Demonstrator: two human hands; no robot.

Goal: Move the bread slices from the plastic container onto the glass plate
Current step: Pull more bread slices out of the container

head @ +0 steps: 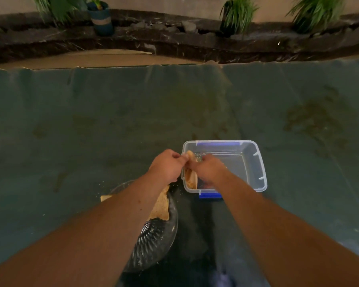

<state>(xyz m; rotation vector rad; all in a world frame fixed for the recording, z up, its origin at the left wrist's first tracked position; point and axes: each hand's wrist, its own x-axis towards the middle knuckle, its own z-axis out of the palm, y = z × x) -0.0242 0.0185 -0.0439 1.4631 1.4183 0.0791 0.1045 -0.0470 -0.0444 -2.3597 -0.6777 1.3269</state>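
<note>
My left hand [167, 164] and right hand [207, 169] both pinched one bread slice [190, 175], standing on edge against the left wall of the container [255, 162]. Just left of the container and nearer me, the plate [166, 235] lay on the counter [91, 121], with more bread [161, 206] on it, partly under my left forearm.

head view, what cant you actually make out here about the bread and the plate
- How many slices the hands hold: the right hand and left hand cover most of the bread slice at the plastic container wall.
- How much bread is on the glass plate: the left forearm crosses it.
- The plate's near-left rim: hidden by the same forearm.
- Crumbs on the cloth: too small and dim.
</note>
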